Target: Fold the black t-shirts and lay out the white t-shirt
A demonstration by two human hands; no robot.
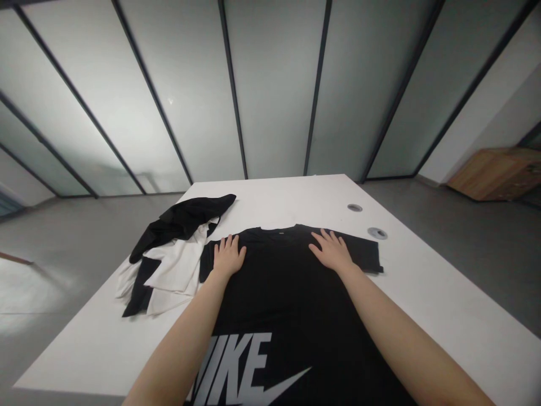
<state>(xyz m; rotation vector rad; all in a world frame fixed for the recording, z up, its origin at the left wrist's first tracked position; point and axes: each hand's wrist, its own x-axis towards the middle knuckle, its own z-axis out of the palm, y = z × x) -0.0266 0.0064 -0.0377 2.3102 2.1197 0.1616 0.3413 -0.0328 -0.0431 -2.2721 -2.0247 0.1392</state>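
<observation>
A black T-shirt (287,287) lies spread flat on the white table, its neckline towards the far side and a large white NIKE print with a swoosh near me. My left hand (228,255) rests flat on the shirt's left shoulder, fingers spread. On the opposite shoulder, my right hand (332,250) is pressed down with its fingers apart. Neither hand grips the cloth. Both sleeves stick out sideways past my hands. The lower part of the shirt runs out of view at the bottom, partly behind my forearms.
Left of the shirt lies a loose pile of black and white clothes (177,259). Two round grommets (377,233) are set in the white table (426,287) on the right. Frosted glass panels (274,90) stand beyond it, and a wooden cabinet (494,175) is at far right.
</observation>
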